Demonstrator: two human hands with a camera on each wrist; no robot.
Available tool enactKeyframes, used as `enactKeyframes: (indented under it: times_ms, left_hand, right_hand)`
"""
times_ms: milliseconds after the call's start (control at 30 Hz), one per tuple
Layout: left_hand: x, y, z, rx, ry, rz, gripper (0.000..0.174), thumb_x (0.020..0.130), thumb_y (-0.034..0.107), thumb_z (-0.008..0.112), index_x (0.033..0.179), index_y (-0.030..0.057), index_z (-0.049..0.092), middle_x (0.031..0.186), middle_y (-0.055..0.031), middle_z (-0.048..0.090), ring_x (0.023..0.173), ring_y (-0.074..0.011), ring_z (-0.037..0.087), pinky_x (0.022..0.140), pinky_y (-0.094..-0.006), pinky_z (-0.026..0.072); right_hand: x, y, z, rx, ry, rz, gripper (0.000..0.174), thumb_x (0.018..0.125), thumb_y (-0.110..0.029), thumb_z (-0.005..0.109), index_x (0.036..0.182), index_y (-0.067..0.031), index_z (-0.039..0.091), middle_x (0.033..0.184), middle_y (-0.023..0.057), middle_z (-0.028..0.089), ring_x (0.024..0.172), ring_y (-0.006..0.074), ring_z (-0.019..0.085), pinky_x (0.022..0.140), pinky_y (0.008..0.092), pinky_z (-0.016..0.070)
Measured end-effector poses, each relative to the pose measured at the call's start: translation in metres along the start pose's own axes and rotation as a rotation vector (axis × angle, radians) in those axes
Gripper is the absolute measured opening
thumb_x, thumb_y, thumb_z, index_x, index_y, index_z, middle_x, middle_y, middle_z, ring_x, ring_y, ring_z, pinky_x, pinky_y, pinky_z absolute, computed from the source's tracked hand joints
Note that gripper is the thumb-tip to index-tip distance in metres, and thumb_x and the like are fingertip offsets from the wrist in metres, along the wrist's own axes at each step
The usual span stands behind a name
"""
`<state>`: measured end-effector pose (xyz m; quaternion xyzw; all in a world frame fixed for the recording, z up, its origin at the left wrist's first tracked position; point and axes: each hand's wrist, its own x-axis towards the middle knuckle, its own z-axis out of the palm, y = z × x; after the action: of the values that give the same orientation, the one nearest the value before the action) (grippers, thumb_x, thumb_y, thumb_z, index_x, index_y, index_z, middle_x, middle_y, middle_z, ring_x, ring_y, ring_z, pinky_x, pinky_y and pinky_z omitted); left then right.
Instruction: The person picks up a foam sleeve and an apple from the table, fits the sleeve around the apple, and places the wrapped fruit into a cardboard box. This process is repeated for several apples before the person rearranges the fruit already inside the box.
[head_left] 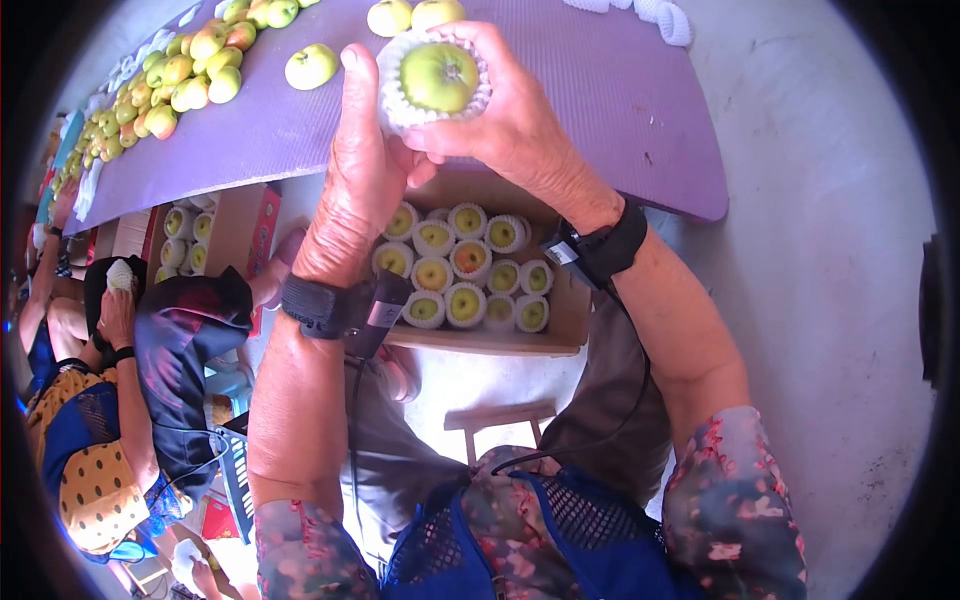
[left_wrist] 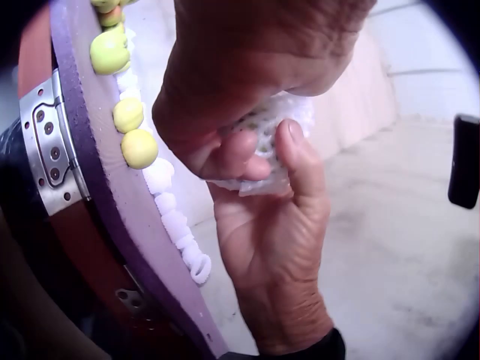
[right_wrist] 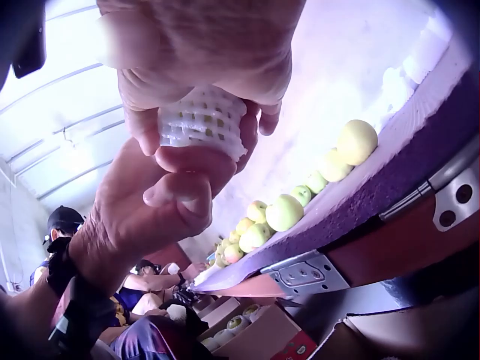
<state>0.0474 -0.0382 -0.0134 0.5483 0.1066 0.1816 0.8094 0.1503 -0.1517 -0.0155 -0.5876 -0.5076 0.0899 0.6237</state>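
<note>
A green apple (head_left: 440,78) sits in a white foam net sleeve (right_wrist: 204,120), held up above the near edge of the purple-topped table (head_left: 640,130). My right hand (head_left: 520,115) grips it from the right side, with the thumb and fingers spread around the net. From the left, my left hand (head_left: 362,170) holds its lower part; the fingers curl under the sleeve while the thumb points up beside it. In the left wrist view, the right thumb (left_wrist: 300,161) presses on the net close to the left fingertips.
Below the table edge stands a cardboard box (head_left: 560,325) of netted apples. Loose apples (head_left: 190,75) are piled on the table's left, with a single apple (head_left: 311,67) nearer. Empty foam nets (head_left: 665,20) lie at the far edge. Another person (head_left: 100,430) sits to the left.
</note>
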Motion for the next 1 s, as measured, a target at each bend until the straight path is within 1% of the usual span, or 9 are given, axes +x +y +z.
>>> enactKeyframes:
  times_ms: [33, 133, 233, 467, 567, 633, 700, 800, 1000]
  left_hand:
    - [0.000, -0.002, -0.001, 0.033, 0.008, 0.025, 0.080, 0.090, 0.077, 0.030, 0.116, 0.0063, 0.056, 0.085, -0.0030, 0.065, 0.061, -0.0111, 0.058, 0.042, -0.0226, 0.0370]
    - [-0.001, 0.001, 0.001, 0.041, 0.127, -0.003, 0.072, 0.093, 0.072, 0.035, 0.112, 0.0069, 0.058, 0.081, -0.0023, 0.064, 0.057, -0.0105, 0.057, 0.042, -0.0218, 0.0360]
    - [-0.002, 0.003, 0.000, 0.078, 0.156, -0.006, 0.071, 0.093, 0.071, 0.037, 0.112, 0.0067, 0.058, 0.082, -0.0023, 0.064, 0.059, -0.0100, 0.056, 0.044, -0.0209, 0.0365]
    - [-0.005, 0.003, 0.000, 0.283, 0.303, -0.003, 0.071, 0.093, 0.070, 0.040, 0.114, 0.0046, 0.059, 0.082, -0.0039, 0.062, 0.067, -0.0084, 0.054, 0.051, -0.0188, 0.0399]
    - [0.001, -0.004, -0.012, 0.227, 0.245, 0.027, 0.069, 0.091, 0.068, 0.047, 0.111, 0.0041, 0.061, 0.079, -0.0030, 0.063, 0.063, -0.0074, 0.056, 0.048, -0.0184, 0.0409]
    - [-0.019, 0.022, 0.026, 0.140, 0.221, -0.022, 0.059, 0.099, 0.055, 0.043, 0.124, 0.0041, 0.056, 0.097, -0.0043, 0.063, 0.080, -0.0092, 0.058, 0.064, -0.0216, 0.0456]
    - [-0.027, 0.029, 0.036, 0.122, 0.155, -0.015, 0.059, 0.102, 0.053, 0.037, 0.134, 0.0053, 0.049, 0.111, -0.0050, 0.061, 0.093, -0.0099, 0.059, 0.074, -0.0226, 0.0480]
    - [-0.029, 0.022, 0.024, 0.120, 0.025, 0.008, 0.068, 0.100, 0.060, 0.030, 0.141, 0.0075, 0.041, 0.120, -0.0044, 0.058, 0.098, -0.0084, 0.058, 0.075, -0.0207, 0.0474]
    - [-0.019, 0.008, 0.001, 0.096, -0.132, 0.029, 0.064, 0.100, 0.060, 0.032, 0.134, 0.0087, 0.048, 0.099, 0.0013, 0.060, 0.075, -0.0030, 0.052, 0.060, -0.0170, 0.0392]
  right_hand:
    - [0.000, -0.002, 0.002, -0.006, 0.026, -0.007, 0.068, 0.069, -0.022, 0.081, 0.125, -0.0003, 0.049, 0.113, 0.0132, 0.063, 0.103, 0.0217, 0.062, 0.093, 0.0325, 0.0498]
    - [0.006, 0.000, 0.000, 0.003, -0.066, -0.002, 0.070, 0.079, -0.030, 0.077, 0.135, -0.0083, 0.041, 0.132, 0.0173, 0.051, 0.119, 0.0256, 0.054, 0.099, 0.0367, 0.0447]
    - [0.008, -0.005, 0.001, 0.114, -0.098, 0.042, 0.071, 0.078, -0.031, 0.079, 0.133, -0.0046, 0.043, 0.128, 0.0177, 0.052, 0.119, 0.0265, 0.054, 0.099, 0.0370, 0.0446]
    - [0.007, -0.005, -0.007, -0.332, -0.102, -0.120, 0.074, 0.075, -0.032, 0.079, 0.133, -0.0026, 0.044, 0.126, 0.0200, 0.054, 0.118, 0.0293, 0.055, 0.098, 0.0378, 0.0453]
    - [0.008, -0.002, -0.008, -0.202, -0.140, -0.088, 0.073, 0.076, -0.032, 0.079, 0.132, -0.0026, 0.045, 0.125, 0.0196, 0.055, 0.116, 0.0293, 0.056, 0.098, 0.0378, 0.0455]
    - [0.008, -0.006, -0.007, -0.099, -0.167, -0.001, 0.072, 0.075, -0.032, 0.079, 0.132, -0.0024, 0.046, 0.123, 0.0193, 0.056, 0.115, 0.0291, 0.056, 0.098, 0.0377, 0.0454]
    - [0.006, -0.008, -0.007, -0.078, -0.157, 0.011, 0.072, 0.076, -0.031, 0.079, 0.132, -0.0020, 0.046, 0.121, 0.0189, 0.058, 0.113, 0.0286, 0.058, 0.097, 0.0373, 0.0463]
    - [0.003, -0.015, -0.005, -0.062, -0.133, 0.093, 0.071, 0.075, -0.030, 0.079, 0.131, -0.0016, 0.046, 0.117, 0.0186, 0.061, 0.110, 0.0279, 0.060, 0.095, 0.0363, 0.0479]
    - [0.003, -0.023, -0.001, -0.162, -0.079, 0.145, 0.069, 0.074, -0.027, 0.079, 0.129, -0.0010, 0.046, 0.113, 0.0184, 0.063, 0.104, 0.0271, 0.063, 0.091, 0.0350, 0.0500]
